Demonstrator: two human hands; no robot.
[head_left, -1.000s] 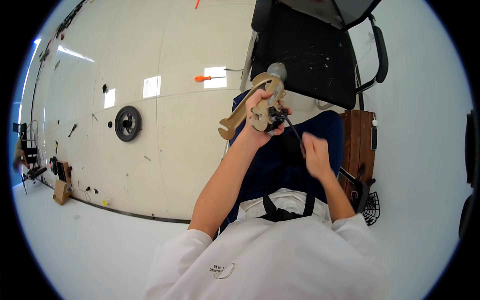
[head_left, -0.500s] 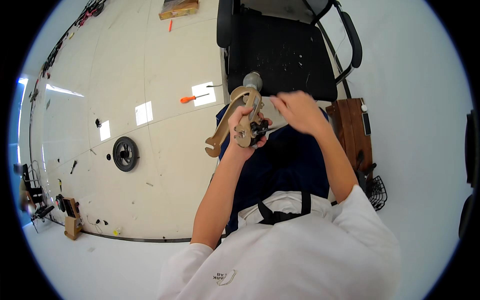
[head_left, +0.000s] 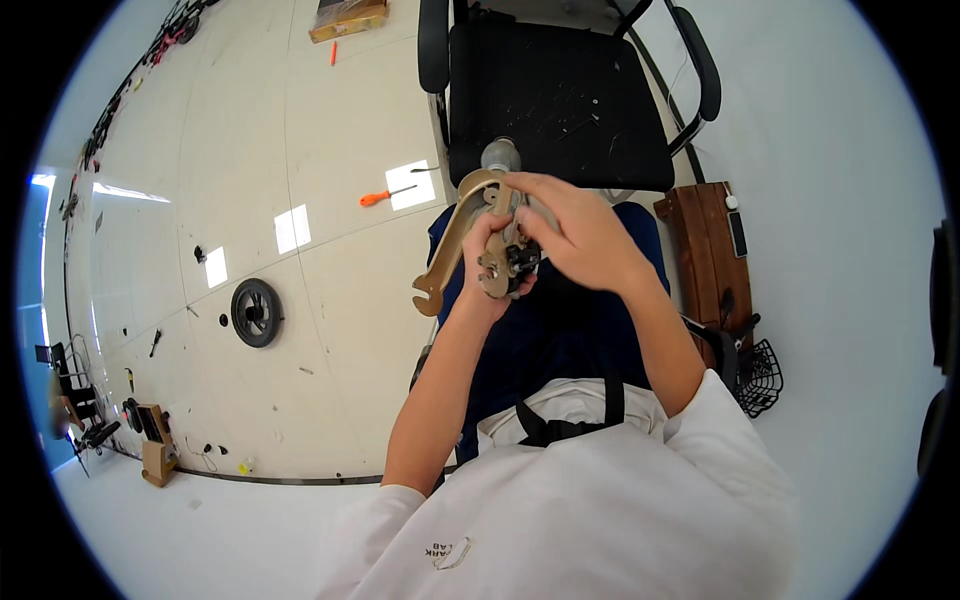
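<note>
A bronze-coloured metal front fork is held up over my lap, its open-ended prong pointing down toward me. At its far end is a rounded grey metal piece. Wrapped round the near prong, my left hand is closed beside a black fitting. My right hand reaches across from the right, with its fingers bent over the upper part of the same fork and its thumb against the inner side. Whatever may lie under the right fingertips is hidden.
Ahead stands a black chair with armrests. On the tiled floor at left lie an orange-handled screwdriver, a black wheel and several small parts. To the right are a brown wooden box and a black wire basket.
My right hand has moved left from the air beside the fork onto its upper part. The left hand keeps its hold, and the view has shifted slightly.
</note>
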